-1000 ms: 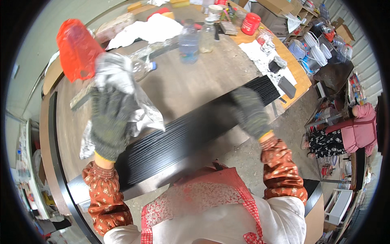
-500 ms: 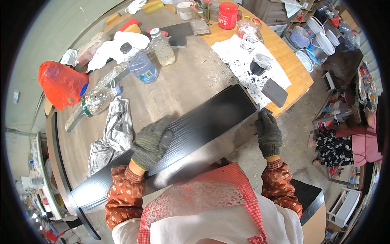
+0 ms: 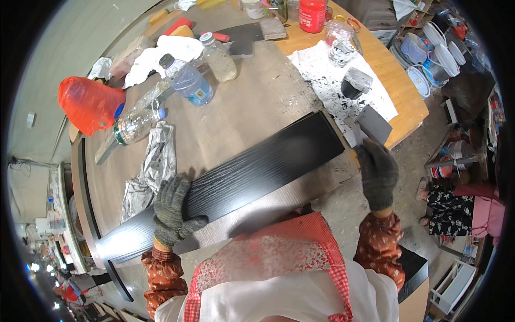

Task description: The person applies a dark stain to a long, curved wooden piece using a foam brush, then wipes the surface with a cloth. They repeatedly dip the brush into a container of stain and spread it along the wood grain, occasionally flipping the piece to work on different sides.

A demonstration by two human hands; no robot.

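Note:
A long black board (image 3: pixel 268 163) with a wood-grain surface lies slantwise across the near side of the table. My left hand (image 3: pixel 176 210), in a dark grey knitted glove, rests on the board's left part with its fingers spread. Beyond the board's right end, my right hand (image 3: pixel 377 174) wears a like glove. Its bent fingers are at the near edge of a dark grey rectangular block (image 3: pixel 375 124) and seem to grip it; the thumb's hold is hidden. The block is over a white cloth (image 3: pixel 327 64) stained black. On that cloth stands a small blackened cup (image 3: pixel 355 83).
Left of the board lies a crumpled grey cloth (image 3: pixel 161 153). Plastic bottles (image 3: pixel 188 80) and a red plastic bag (image 3: pixel 88 104) stand farther back. A red jar (image 3: pixel 312 15) is at the far edge. A person in pink (image 3: pixel 485 214) is at right, near buckets (image 3: pixel 429 48).
My left hand has slid left along the board and spread its fingers. My right hand has left the board's right end and moved right to the grey block. The view has shifted slightly.

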